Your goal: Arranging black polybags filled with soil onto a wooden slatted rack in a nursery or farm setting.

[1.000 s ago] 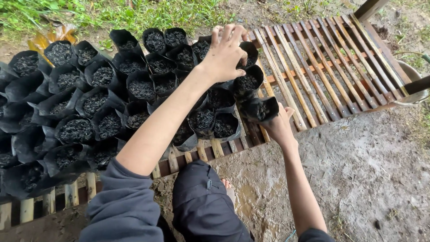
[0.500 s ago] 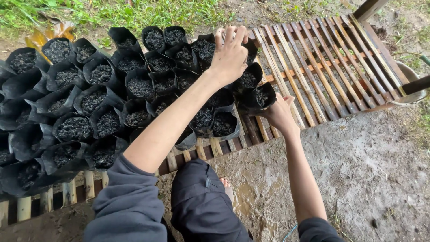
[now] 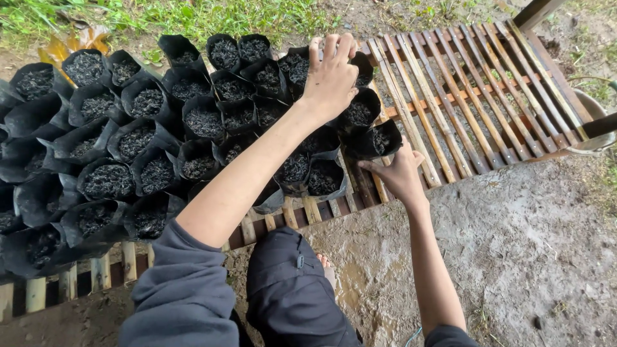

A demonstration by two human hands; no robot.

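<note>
Outdoors, muddy ground (image 3: 514, 257) at 4 o'clock, grass (image 3: 193, 13) along 12 o'clock. The surface is a slatted bamboo rack (image 3: 463, 96), bare slats toward 2 o'clock. Black grow bags (image 3: 135, 141) filled with dark soil pack the rack from 9 to 12 o'clock, standing upright, touching each other in rows. Left hand (image 3: 331, 74) lies flat, fingers spread, pressing on the top of the far bags near 12 o'clock, not gripping. Right hand (image 3: 402, 170) grips the side of the end bag (image 3: 376, 141) at the right edge of the cluster, fingers curled on its wall; the bag is tilted, touching its neighbours. Metal basin (image 3: 588, 125) sits partly under a dark beam (image 3: 598, 125) at 3 o'clock. Yellow leaf (image 3: 71, 45) at 10 o'clock. Person's dark-trousered knee (image 3: 289, 289) at 6 o'clock, left forearm crossing over the near bags.
</note>
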